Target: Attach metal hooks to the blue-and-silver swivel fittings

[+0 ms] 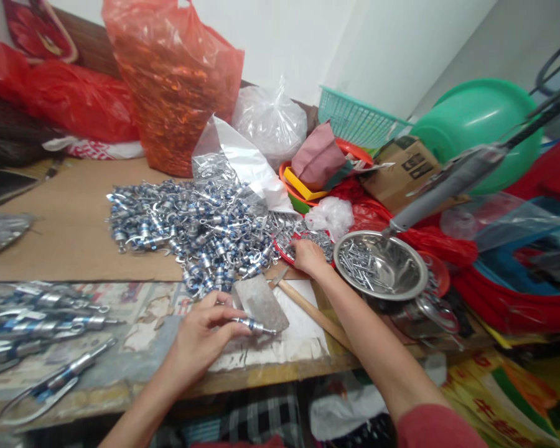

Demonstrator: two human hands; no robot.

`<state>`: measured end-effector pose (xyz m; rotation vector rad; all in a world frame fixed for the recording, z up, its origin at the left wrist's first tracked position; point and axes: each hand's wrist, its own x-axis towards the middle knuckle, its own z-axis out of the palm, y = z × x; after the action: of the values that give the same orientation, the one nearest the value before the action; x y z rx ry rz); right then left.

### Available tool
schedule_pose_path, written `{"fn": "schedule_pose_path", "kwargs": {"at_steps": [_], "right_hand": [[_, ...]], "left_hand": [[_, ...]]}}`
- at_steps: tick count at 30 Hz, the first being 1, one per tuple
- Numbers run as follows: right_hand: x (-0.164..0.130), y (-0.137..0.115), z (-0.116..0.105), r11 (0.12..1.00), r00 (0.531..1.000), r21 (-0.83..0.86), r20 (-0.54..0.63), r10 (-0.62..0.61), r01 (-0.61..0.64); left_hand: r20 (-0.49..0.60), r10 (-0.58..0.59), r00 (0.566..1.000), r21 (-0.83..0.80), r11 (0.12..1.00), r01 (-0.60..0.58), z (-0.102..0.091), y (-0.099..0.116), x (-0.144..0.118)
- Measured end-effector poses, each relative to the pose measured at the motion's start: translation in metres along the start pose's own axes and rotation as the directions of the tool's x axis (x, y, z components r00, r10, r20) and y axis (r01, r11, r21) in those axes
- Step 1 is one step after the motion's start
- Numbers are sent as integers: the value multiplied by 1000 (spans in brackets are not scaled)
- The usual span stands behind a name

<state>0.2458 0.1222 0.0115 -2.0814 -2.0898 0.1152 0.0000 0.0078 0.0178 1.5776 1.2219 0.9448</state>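
— Closest to us is a red sleeve [436, 426] at the lower right. What do we see in our left grip [200, 330]?
— Its thumb and fingers pinch a metal piece [256, 326] with a blue band, the tip pointing right, by the near side of a grey block [259, 298].
— And our right grip [310, 256]?
— It reaches into a red tray [284, 254] of small metal parts [320, 239]; the fingertips are hidden, so we cannot tell whether they have closed on anything.
— What do we find around these?
— A wooden handle [315, 312] lies on the surface [270, 373] between the block and our right forearm [373, 345]. Just right of the tray we have a steel bowl [406, 266] holding metal pins [357, 267].
— And farther out?
— Beyond the left grip we see a big heap of blue-banded pieces [205, 230], partly on cardboard [65, 249], with an orange bag [172, 81] standing behind.
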Motion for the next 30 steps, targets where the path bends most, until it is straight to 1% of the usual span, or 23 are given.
{"fn": "schedule_pose_path", "kwargs": {"at_steps": [4,8,10,13,16,19,21,23,25,30], "right_hand": [[-1,8,0,998,1000,66,-27,12,-10],[-14,20,-4,982,987,187,-149,63,-34],[-26,18,-7,963,973,268,-214,85,-25],[-51,-1,-9,916,962,401,-254,100,10],[-81,-36,-10,849,974,525,-216,60,65],[-108,-71,-13,721,978,673,-206,-31,165],[-121,-87,-15,641,972,734,-221,-84,223],[-129,-95,-16,597,969,764,-218,-119,245],[-132,-98,-14,560,971,793,-200,-134,241],[-133,-97,-8,512,980,835,-175,-98,201]], "left_hand": [[35,9,999,-32,999,-8,-1,0,-2],[52,19,998,-50,999,-16,-1,-1,-4],[63,19,998,-48,999,-16,0,-1,-5],[49,11,999,-73,997,-7,2,0,-6],[11,-14,1000,-88,996,15,4,1,-6],[-32,-42,999,-82,996,39,5,1,-7],[-53,-39,998,-81,996,35,5,0,-7],[-69,-26,997,-74,997,21,5,-1,-7],[-71,-8,997,-68,998,3,5,-1,-7],[-2,43,999,-90,995,-43,6,2,-9]]}}
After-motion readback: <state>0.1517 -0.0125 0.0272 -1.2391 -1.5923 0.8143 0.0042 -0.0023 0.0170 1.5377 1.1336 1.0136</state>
